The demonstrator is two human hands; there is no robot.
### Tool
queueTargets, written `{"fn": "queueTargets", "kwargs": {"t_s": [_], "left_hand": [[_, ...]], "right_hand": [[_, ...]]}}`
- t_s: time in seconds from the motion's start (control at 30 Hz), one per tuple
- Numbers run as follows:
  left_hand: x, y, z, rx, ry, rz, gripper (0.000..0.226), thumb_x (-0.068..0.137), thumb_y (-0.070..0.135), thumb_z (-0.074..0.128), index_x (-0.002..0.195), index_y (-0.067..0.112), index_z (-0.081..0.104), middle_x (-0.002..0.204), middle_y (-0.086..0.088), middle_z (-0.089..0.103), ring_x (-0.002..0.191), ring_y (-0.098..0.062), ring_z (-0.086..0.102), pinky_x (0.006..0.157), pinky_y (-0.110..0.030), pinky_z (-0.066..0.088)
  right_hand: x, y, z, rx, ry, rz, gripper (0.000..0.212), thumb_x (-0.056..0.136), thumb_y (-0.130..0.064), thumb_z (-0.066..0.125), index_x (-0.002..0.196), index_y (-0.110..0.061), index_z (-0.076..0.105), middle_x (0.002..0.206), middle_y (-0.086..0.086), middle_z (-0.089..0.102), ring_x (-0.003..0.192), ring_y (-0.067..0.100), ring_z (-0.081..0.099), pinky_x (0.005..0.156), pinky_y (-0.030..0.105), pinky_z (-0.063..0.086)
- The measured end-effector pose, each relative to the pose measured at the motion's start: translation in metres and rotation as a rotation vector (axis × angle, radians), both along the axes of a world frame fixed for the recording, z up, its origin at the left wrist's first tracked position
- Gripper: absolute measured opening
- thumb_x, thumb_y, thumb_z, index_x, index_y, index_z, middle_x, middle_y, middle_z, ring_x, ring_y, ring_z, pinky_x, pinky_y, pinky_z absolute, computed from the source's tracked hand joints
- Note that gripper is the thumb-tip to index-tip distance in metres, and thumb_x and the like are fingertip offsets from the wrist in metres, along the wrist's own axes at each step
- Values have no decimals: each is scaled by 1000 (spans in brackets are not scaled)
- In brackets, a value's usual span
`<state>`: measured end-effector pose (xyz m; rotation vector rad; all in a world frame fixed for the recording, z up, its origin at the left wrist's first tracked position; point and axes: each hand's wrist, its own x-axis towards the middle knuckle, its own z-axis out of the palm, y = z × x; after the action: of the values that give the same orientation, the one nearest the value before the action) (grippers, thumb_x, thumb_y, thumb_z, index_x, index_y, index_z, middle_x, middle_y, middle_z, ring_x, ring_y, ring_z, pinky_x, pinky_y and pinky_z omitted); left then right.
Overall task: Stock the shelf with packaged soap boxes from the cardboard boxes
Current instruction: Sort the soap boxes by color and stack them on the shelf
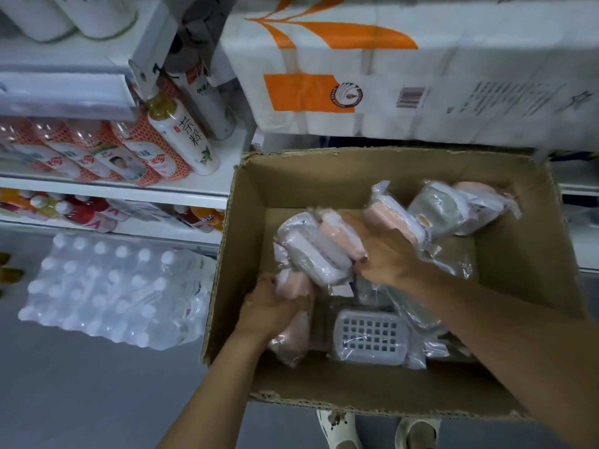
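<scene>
An open cardboard box (525, 254) sits on the floor in front of me and holds several soap boxes wrapped in clear plastic. My right hand (385, 254) grips a bundle of wrapped soap boxes (319, 247), white and pink, near the box's middle. My left hand (275, 306) is curled round a pink wrapped soap box (293, 283) at the box's left side. A grey soap box with a grid insert (369, 335) lies near the front. More wrapped soap boxes (447, 209) lean at the back right.
A white shelf unit (194, 186) at the left carries drink bottles on several levels. A shrink-wrapped pack of water bottles (110, 293) lies on the grey floor beside the box. A large pack of toilet paper (389, 76) is behind the box. My shoes (340, 429) show below.
</scene>
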<state>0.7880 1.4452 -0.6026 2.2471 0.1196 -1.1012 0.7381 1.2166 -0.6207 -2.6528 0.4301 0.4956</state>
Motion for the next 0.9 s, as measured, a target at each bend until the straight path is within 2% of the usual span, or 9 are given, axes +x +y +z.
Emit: {"fn": "queueTargets", "kwargs": {"t_s": [0.1, 0.17, 0.27, 0.33, 0.43, 0.57, 0.7, 0.83, 0.9], "left_hand": [[7, 4, 35, 24, -96, -45, 64, 74, 41, 77, 126, 32, 40, 109, 4, 55, 105, -25, 56, 92, -43, 50], [12, 5, 56, 41, -153, -69, 67, 73, 42, 76, 128, 30, 40, 112, 3, 56, 104, -24, 56, 90, -41, 49], [22, 5, 75, 83, -228, -75, 70, 77, 36, 76, 136, 27, 40, 121, 1, 56, 108, -26, 56, 90, -38, 49], [30, 2, 82, 78, -277, -58, 71, 79, 34, 76, 140, 26, 39, 122, -1, 55, 109, -27, 56, 88, -36, 47], [35, -6, 77, 38, -306, -53, 69, 81, 33, 76, 140, 25, 41, 127, -2, 57, 113, -27, 57, 87, -35, 47], [39, -17, 57, -61, -143, -7, 57, 83, 29, 73, 134, 24, 49, 117, 2, 62, 102, -20, 58, 79, -32, 47], [42, -17, 50, -168, 177, 9, 42, 84, 23, 71, 124, 28, 58, 99, 5, 69, 90, -15, 65, 75, -28, 51], [37, -4, 32, -211, 220, 31, 49, 83, 29, 72, 129, 29, 58, 110, -2, 71, 99, -21, 68, 88, -37, 53], [36, 2, 24, -241, 197, 108, 54, 80, 33, 76, 130, 28, 56, 112, -1, 70, 100, -22, 69, 92, -43, 53]], "right_hand": [[-14, -1, 9, 86, 116, 114, 89, 76, -26, 73, 141, -51, 19, 119, -2, 59, 106, 22, 59, 87, 37, 49], [-19, 4, 17, 215, 229, 210, 79, 77, -26, 73, 133, -58, 28, 121, -12, 58, 108, 14, 57, 90, 39, 50], [-18, 10, 31, 378, 349, 245, 66, 78, -18, 72, 126, -52, 44, 117, -13, 58, 106, 12, 57, 92, 38, 50], [-12, 5, 41, 448, 331, 146, 61, 78, -18, 74, 127, -43, 48, 114, -13, 59, 99, 8, 58, 88, 34, 52], [-2, -9, 51, 427, 67, -132, 58, 79, -24, 75, 126, -32, 42, 109, -7, 59, 93, 11, 60, 79, 29, 51], [16, -18, 52, 576, -222, -547, 48, 81, -12, 71, 121, -18, 45, 113, 4, 51, 96, 21, 55, 77, 32, 49], [50, -15, 31, 765, -190, -636, 46, 81, -10, 71, 123, -22, 57, 117, 7, 59, 103, 26, 60, 78, 35, 55], [90, -1, -3, 979, -31, -765, 41, 82, -11, 72, 119, -14, 57, 116, 12, 64, 100, 26, 63, 83, 41, 55], [104, 4, -17, 902, -30, -818, 40, 82, -11, 74, 117, -8, 53, 111, 12, 64, 97, 27, 63, 76, 36, 54]]}}
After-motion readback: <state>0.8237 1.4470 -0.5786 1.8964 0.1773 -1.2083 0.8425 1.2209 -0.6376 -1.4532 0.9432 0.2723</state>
